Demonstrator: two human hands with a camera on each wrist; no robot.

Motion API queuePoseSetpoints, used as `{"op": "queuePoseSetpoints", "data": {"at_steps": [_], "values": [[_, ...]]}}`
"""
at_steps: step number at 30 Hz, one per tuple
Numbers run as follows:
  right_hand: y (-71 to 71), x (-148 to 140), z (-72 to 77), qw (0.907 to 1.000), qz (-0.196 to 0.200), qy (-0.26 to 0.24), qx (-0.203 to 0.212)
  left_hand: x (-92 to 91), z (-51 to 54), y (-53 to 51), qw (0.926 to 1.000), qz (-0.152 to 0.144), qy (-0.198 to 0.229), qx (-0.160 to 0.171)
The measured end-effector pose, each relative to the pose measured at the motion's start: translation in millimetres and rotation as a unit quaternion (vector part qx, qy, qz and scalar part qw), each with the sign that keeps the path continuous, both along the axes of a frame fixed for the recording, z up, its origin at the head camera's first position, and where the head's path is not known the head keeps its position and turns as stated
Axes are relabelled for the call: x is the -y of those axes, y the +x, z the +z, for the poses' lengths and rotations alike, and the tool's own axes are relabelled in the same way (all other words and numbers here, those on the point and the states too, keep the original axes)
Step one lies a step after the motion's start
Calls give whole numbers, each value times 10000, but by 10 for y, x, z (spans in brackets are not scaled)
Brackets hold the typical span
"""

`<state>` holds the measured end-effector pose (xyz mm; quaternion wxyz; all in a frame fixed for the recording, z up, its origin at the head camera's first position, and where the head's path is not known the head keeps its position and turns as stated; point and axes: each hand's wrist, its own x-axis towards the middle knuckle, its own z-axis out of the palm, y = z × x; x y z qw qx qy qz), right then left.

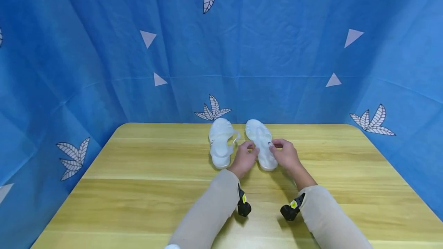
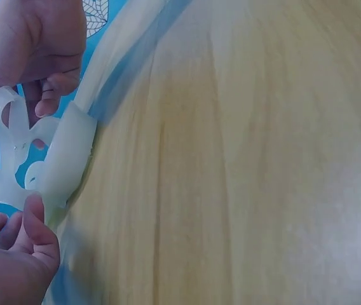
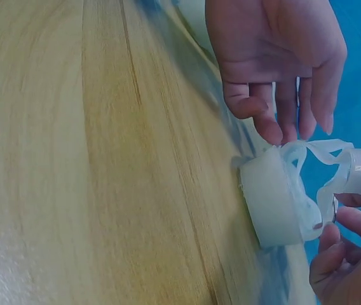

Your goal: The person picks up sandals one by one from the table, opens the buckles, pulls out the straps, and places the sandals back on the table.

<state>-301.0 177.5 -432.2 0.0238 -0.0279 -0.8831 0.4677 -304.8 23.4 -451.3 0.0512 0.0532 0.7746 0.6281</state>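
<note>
Two white translucent jelly sandals lie side by side near the table's far edge in the head view. My left hand [image 1: 243,159] is at the left side of the right-hand sandal [image 1: 266,160], and my right hand [image 1: 286,156] is at its right side. In the left wrist view, left thumb and fingers pinch part of the strap [image 2: 7,190] beside the heel [image 2: 69,152]. In the right wrist view, my right fingers hold the looped strap [image 3: 358,170] by a small metal buckle [image 3: 335,208]. The other sandal [image 1: 219,126] stands untouched, its ankle strap loose to the right.
The wooden table [image 1: 138,203] ends in rounded far corners. A blue patterned curtain [image 1: 277,68] hangs behind it and along both sides. Black wrist cameras hang under both sleeves.
</note>
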Motion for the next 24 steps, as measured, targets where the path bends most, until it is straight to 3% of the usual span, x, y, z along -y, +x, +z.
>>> {"op": "queuePoseSetpoints", "data": {"at_steps": [8,16,24], "values": [[19,3,-1,9994,84,-212,244,-60,70,-4,9998,81,-183,-54],[77,14,-6,9995,213,-137,187,-19,53,-12,9995,-1,-286,91],[192,40,-39,9990,437,-59,54,46,78,71,9961,-5,-849,-227]]}}
